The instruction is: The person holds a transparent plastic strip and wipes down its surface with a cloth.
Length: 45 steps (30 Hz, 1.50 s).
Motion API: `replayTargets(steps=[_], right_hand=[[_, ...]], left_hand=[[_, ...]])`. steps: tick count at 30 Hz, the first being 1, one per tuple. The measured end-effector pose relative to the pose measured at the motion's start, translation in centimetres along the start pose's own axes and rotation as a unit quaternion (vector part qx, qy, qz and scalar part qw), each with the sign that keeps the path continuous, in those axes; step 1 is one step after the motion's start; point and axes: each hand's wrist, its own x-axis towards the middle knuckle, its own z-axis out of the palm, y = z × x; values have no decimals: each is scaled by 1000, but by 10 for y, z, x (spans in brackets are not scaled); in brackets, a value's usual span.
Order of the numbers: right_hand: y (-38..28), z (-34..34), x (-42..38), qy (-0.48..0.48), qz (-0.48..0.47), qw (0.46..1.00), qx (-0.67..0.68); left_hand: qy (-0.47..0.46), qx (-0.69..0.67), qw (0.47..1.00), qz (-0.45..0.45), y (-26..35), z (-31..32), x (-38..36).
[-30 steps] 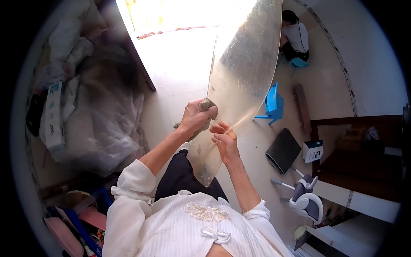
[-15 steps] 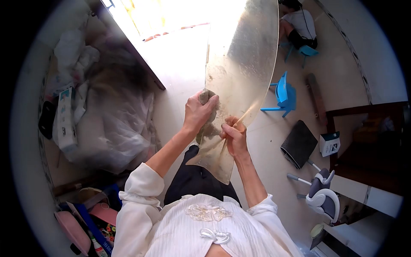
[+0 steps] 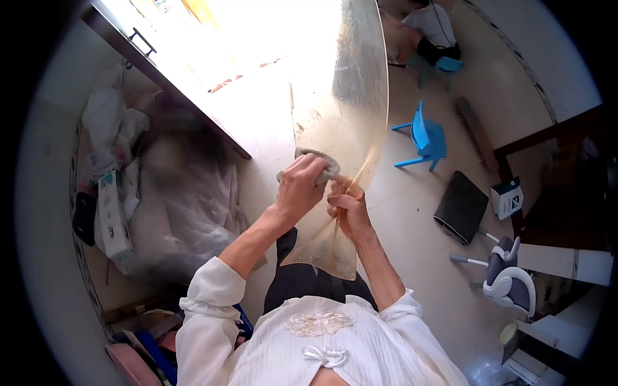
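A large translucent yellowish sheet (image 3: 322,122) with a curved right edge and a tail-like lower end stretches from my lap upward, dark smudges showing on its upper part. My left hand (image 3: 301,183) is closed on a bunched grey-green cloth (image 3: 325,168), which lies against the sheet's left side. Just to the right, my right hand (image 3: 348,204) pinches the sheet at its narrow part, around a pale rib that runs along it. The two hands are close together.
Clear plastic sheeting (image 3: 187,199) and a white box (image 3: 114,219) lie at the left. On the right are a small blue chair (image 3: 428,136), a black flat case (image 3: 461,207) and a grey-white chair (image 3: 508,276). Another person (image 3: 431,26) sits at the upper right.
My left hand has turned over and moved with the cloth onto the sheet, nearer my right hand. The cloth is now more bunched. The view has shifted, and the sheet's upper part appears farther left.
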Motion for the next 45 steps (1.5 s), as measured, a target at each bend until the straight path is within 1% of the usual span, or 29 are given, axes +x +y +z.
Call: replayTargets(steps=[2,4,6,7,8,10,12,14,16,18,20,22,25,26,27,28,29,30,32,33,34,35,37,39,40,41,42,43,45], right_hand=[[-10,1,-4,-98,43,989,105],[-11,-1,-7,-95,43,988,117],[-5,-14,-12,-43,90,991,87],[-7,-17,-12,-84,87,990,76],[-4,-17,-8,-81,85,990,80],[5,-16,-7,-41,85,990,107],[-1,-19,-3,-65,92,987,114],[0,-19,-4,-78,103,981,142],[-1,-19,-4,-58,80,983,155],[-3,-23,-2,-67,93,990,80],[-1,-21,-6,-73,91,988,97],[-4,-13,-3,-96,89,984,121],[-7,-11,-2,-89,82,988,93],[-4,-13,-3,-76,81,990,83],[-5,-12,-5,-70,78,991,86],[-9,-11,-6,-66,93,990,83],[-12,-9,-7,-63,110,989,78],[-13,-7,-8,-61,108,989,80],[-13,-1,-6,-41,114,991,51],[-10,0,-4,-42,114,991,55],[-5,0,-1,-14,86,996,12],[-2,-1,2,15,55,998,-32],[0,-5,1,38,33,998,-35],[6,-10,0,70,-14,996,-62],[12,-13,-2,71,-13,996,-61],[16,-16,-4,67,-30,992,-100],[18,-18,-6,63,-47,987,-139],[16,-9,-13,58,-48,989,-129],[26,0,-17,69,-77,985,-138]], left_hand=[[7,5,992,-126,-12,0,22],[-26,-4,998,-54,2,2,4],[-95,-27,995,-12,21,-3,-21],[-109,-33,993,5,22,-5,-27],[-126,-39,991,25,20,-6,-31],[-95,-13,995,15,6,-2,-15],[-17,23,998,-55,-9,8,14],[-22,6,996,-85,-5,12,14],[-100,-41,994,-1,22,5,-18],[-126,-45,991,-22,24,0,-25],[-85,-7,996,-12,6,4,-13],[-35,31,995,-92,-12,5,16],[-16,49,993,-103,-26,4,22],[27,-11,976,-214,-30,1,18],[68,-71,942,-321,-35,-2,15],[137,-210,908,-336,-53,-2,14],[145,-366,820,-414,-70,-4,10],[150,-507,702,-478,-74,-9,10],[46,-619,643,-450,-74,-8,1],[20,-640,625,-447,-59,-9,-1],[-7,-661,604,-445,-41,-12,-2],[-25,-645,628,-435,-28,-10,-6],[-75,-603,666,-433,-10,-14,-19],[-69,-549,708,-438,-5,-13,-31],[-62,-526,727,-437,-4,-10,-35],[-62,-526,727,-437,-7,-8,-32],[-42,-547,693,-467,-10,-6,-23],[-22,-566,657,-497,-13,-5,-10],[-22,-590,666,-455,-11,-10,8]])
